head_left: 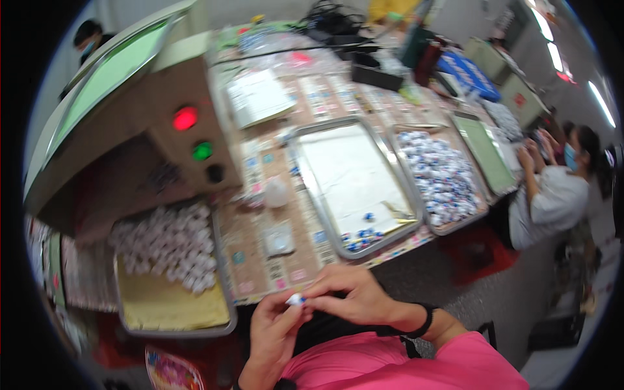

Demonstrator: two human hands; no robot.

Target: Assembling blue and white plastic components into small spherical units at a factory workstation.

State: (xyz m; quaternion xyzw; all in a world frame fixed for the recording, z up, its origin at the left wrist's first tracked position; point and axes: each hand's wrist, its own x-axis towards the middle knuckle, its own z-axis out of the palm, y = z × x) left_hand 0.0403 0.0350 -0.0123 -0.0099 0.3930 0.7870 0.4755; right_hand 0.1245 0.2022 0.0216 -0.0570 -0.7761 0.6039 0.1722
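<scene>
From my feed, the counter (260, 240) carries a nearly bare metal tray (354, 179) with few pieces left, so a fumble could send the small white piece (296, 299) to the floor. My left hand (273, 328) and right hand (348, 296) both pinch it off the counter's near edge, above my lap; I judge a loose grip the likeliest cause.

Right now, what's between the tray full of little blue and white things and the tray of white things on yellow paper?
The head view shows a nearly bare metal tray between tray of blue-and-white pieces and tray of white pieces.
</scene>
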